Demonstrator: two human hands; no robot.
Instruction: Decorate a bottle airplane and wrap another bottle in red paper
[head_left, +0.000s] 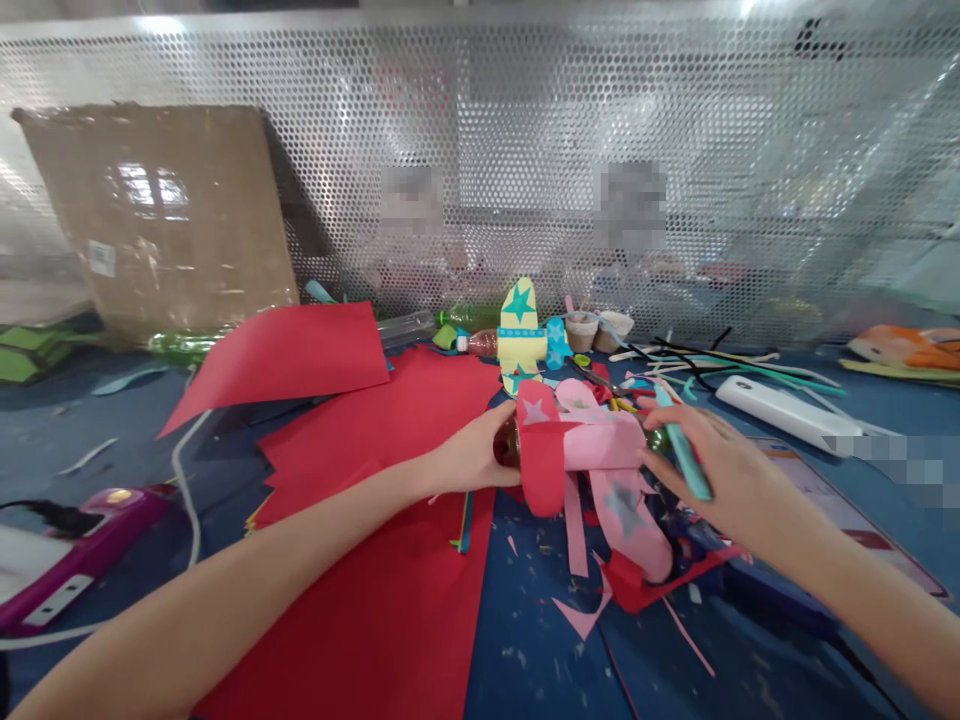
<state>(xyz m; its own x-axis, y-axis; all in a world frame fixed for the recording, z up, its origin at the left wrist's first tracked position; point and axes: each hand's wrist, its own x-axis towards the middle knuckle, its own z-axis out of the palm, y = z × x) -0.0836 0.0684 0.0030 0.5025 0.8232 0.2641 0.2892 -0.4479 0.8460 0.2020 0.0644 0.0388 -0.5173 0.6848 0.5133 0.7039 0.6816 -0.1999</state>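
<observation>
My left hand (472,450) is closed round the brown end of a plastic bottle (507,442) lying sideways. A red rounded strip with a silver star (541,455) and a pink wrap (604,442) go round this bottle. A pink rounded piece with a grey star (628,515) hangs below it. In my right hand (712,450) is a light-teal, pen-like tool (684,448), its exact kind unclear. Fingertips of that hand reach the bottle's right end. Just behind stands a yellow and blue foam-paper shape with stars (523,345), next to another bottle (480,344).
Large red sheets (405,590) cover the left of the blue table (540,650). A purple power strip (82,550) with white cables lies far left. At right are a white bar-shaped device (787,412), thin strips and a dark-handled tool (780,598). Perforated metal (525,150) stands behind.
</observation>
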